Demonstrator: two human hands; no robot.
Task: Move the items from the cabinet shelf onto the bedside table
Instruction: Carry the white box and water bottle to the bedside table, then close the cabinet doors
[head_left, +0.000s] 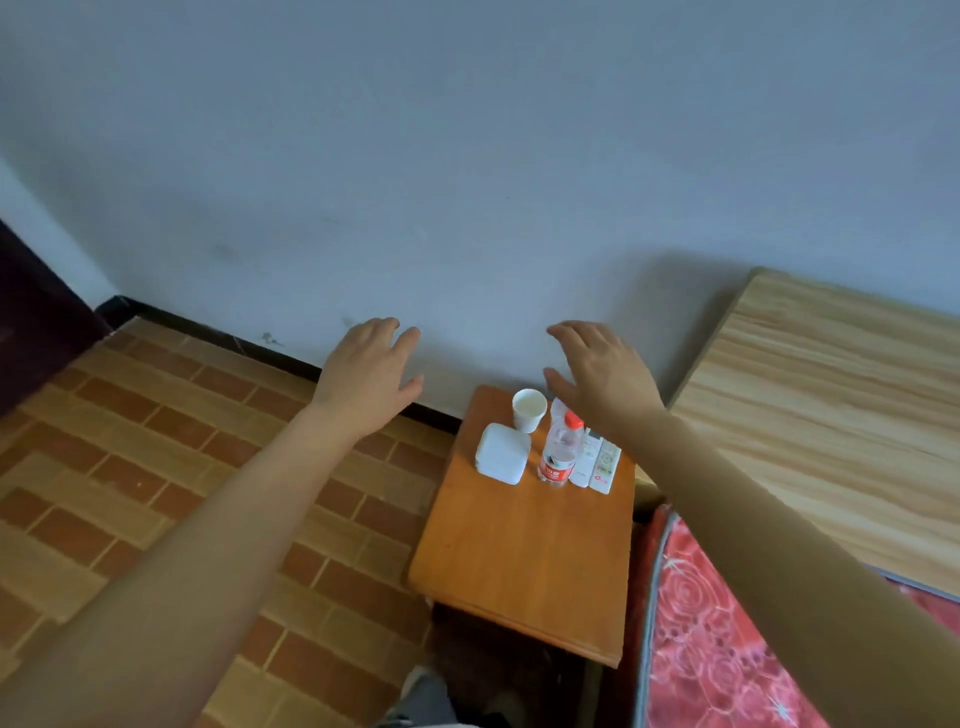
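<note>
Fingers (400, 338) on both your hands are spread and loose — neither hand holds anything. Your left hand (366, 379) hangs out over the brick-patterned floor (156, 467), well clear of the worktop (524, 561). Your right hand (605, 376) hovers above the back of the worktop, over the cluster of things already set down there.

That cluster sits tight against the wall end: a white paper cup (529, 410), a white square box (501, 453) in front of it, a clear water bottle (560, 452) with a red cap and red label standing upright, and two white remotes (596, 461) lying just beside the bottle. The cabinet shelf is not in view, so you cannot tell whether anything is left on it.

The bottle is your main risk. It is tall and narrow, and your right wrist and forearm pass directly above it; drop the arm as you pull back and you could clip the cap and tip the bottle onto the remotes or into the cup. The cup looks light, so a brush from your fingers could knock it over — whether it holds liquid is unclear.

Everything is crowded at the far end while the near half of the worktop is bare, so bring any further item down there rather than reaching over the bottle.
</note>
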